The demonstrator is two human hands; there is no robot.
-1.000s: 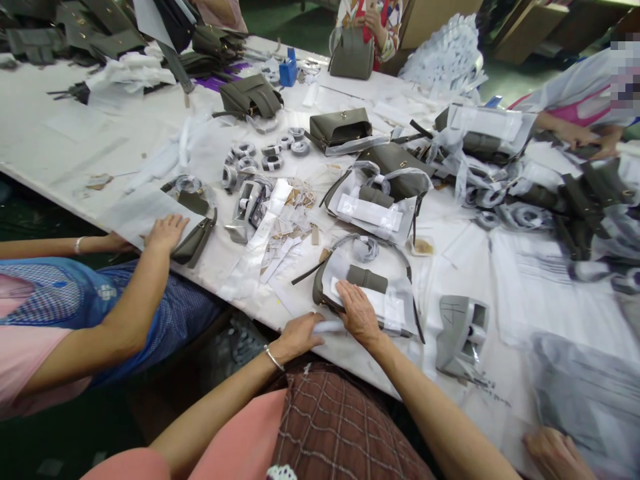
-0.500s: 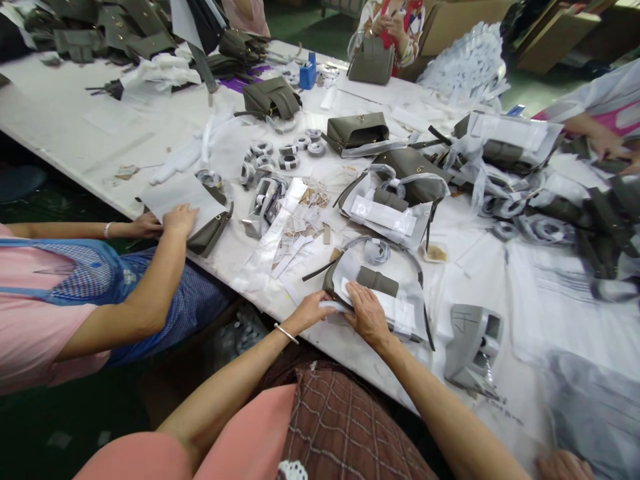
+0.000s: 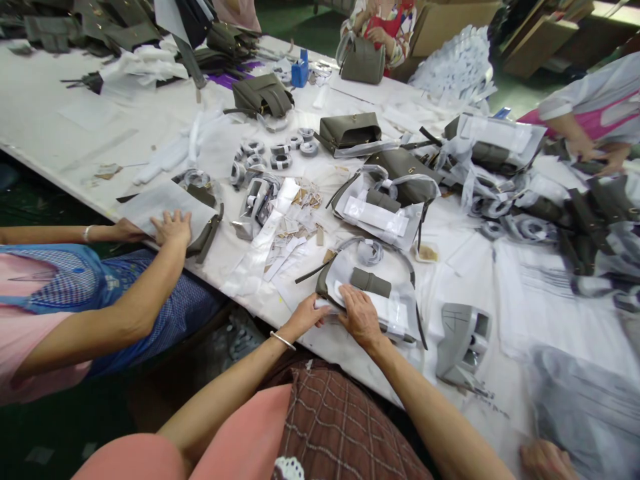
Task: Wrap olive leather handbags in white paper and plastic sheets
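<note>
Pinching the short visible end of a white strip (image 3: 321, 305) between thumb and fingers of the left hand (image 3: 303, 316), at the near left corner of an olive bag (image 3: 324, 285). Coming in from the table's edge over the last second, and now holding the strip close against the bag instead of out in front. Showing less of the strip than a second ago, and leaving unclear any tucking under or inside.

Pressing the right hand (image 3: 361, 319), with fingers extended and closing on nothing, onto a white packet (image 3: 387, 308) on top of the bag; barely shifting there. Bringing both hands closer together and so, as a judgement, steadying the bag with one while working the strip along its near edge with the other.

Keeping the bag on the white table (image 3: 50, 147), near the front edge, with a wrapped coil (image 3: 370, 252) inside the curve of the strap (image 3: 414, 270).

Reaching farther out: passing paper tags (image 3: 295, 227) to the left, a second wrapped bag (image 3: 375, 212) beyond, a grey tape dispenser (image 3: 463, 343) to the right. Seeing, farther left, a co-worker's hand (image 3: 173, 228) now spreading wider over a white sheet (image 3: 165, 207).
</note>
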